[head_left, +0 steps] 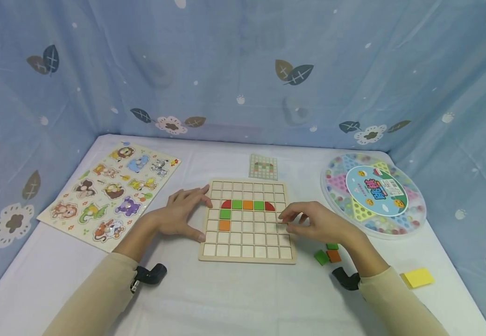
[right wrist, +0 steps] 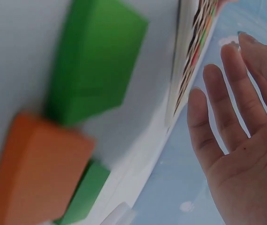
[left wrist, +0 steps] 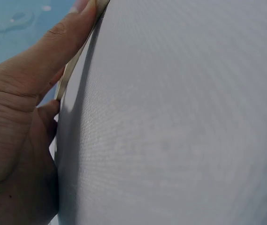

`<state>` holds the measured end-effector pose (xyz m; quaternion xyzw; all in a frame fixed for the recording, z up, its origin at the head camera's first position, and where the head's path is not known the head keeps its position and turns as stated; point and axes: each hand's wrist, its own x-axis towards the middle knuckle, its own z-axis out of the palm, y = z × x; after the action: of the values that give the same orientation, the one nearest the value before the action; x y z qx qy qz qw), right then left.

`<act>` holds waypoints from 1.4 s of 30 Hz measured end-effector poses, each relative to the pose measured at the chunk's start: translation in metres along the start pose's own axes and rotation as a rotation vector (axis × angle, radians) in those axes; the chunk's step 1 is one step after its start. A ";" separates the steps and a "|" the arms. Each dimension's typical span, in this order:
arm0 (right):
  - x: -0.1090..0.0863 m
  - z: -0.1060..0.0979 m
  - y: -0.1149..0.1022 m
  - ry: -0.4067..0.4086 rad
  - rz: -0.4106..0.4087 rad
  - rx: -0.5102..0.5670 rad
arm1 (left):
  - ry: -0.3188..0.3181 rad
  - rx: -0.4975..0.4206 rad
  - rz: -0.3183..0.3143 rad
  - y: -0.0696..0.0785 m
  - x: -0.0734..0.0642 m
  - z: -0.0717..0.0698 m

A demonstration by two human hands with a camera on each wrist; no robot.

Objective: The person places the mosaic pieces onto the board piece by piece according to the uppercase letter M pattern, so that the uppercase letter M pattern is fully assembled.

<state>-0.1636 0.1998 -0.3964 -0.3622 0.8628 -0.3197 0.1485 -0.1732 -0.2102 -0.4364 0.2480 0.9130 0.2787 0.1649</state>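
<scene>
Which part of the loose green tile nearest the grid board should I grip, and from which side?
I'd pinch the green tile by two opposite side faces, coming down from above on its board side. It lies flat, but the right wrist view shows its sides have thickness; bare white cloth separates it from the grid board, while the orange tile crowds its other side.

Head view: bright, even, diffuse light; soft shadows on the white cloth-covered surface [head_left: 234, 298] beside the beige fabric sleeves [head_left: 95, 294]. Focus OK, fine print on the round multicoloured plastic game case [head_left: 375, 193] at 2 o'clock too soft to read. Left wrist: greyer, blurred cloth, dark shadow band from 11 to 7 o'clock beside left hand [left wrist: 25, 122]. Right wrist: green square tile [right wrist: 95, 61] at 11 o'clock, orange square tile [right wrist: 44, 173] at 8, both out of focus; right hand [right wrist: 253, 164] sharper.
</scene>
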 end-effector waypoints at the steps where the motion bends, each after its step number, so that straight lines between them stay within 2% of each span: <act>1: -0.002 -0.001 0.002 0.002 0.004 -0.005 | 0.000 0.001 0.002 0.000 0.000 0.000; 14: -0.035 -0.007 0.019 0.032 0.122 -0.037 | 0.008 -0.017 0.030 0.000 -0.001 -0.001; 30: -0.071 -0.012 0.037 0.074 0.113 -0.031 | -0.005 -0.003 0.012 0.001 0.000 -0.001; 36: -0.077 -0.013 0.040 0.058 0.163 -0.037 | 0.000 -0.007 0.016 0.000 0.000 0.000; 42: -0.079 -0.017 0.043 0.072 0.146 -0.071 | 0.004 -0.007 0.019 -0.002 0.000 0.001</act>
<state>-0.1403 0.2874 -0.4101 -0.2916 0.9026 -0.2900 0.1274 -0.1733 -0.2111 -0.4382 0.2554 0.9101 0.2838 0.1612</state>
